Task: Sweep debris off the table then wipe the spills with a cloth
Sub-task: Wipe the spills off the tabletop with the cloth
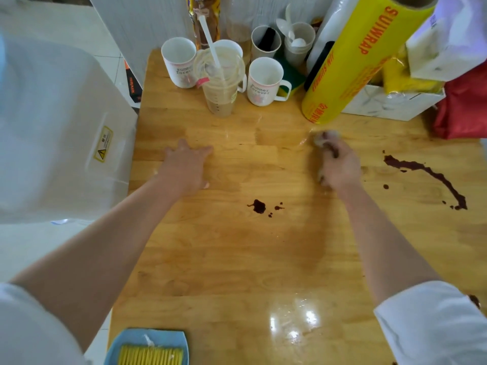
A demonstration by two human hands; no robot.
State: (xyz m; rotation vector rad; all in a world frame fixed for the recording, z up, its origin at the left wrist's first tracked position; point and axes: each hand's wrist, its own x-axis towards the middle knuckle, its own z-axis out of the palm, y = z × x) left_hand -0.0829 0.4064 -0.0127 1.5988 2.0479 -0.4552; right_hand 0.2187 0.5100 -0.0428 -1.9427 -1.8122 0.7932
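Pressing flat, the left hand point(187, 168) lies spread near the table's point(237, 259) left edge. The right hand point(337, 164) grips a blurry wad, maybe the cloth point(322, 138), toward the far edge.

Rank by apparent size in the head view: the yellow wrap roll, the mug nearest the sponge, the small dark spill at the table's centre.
1. Yellow wrap roll, largest by far.
2. Mug nearest the sponge.
3. Small dark spill, smallest.
The spill lies nearer the camera, yet looks smaller than the mug.

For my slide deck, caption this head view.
Right hand wipes wooden table with stained cloth; left hand braces; dark spills remain.
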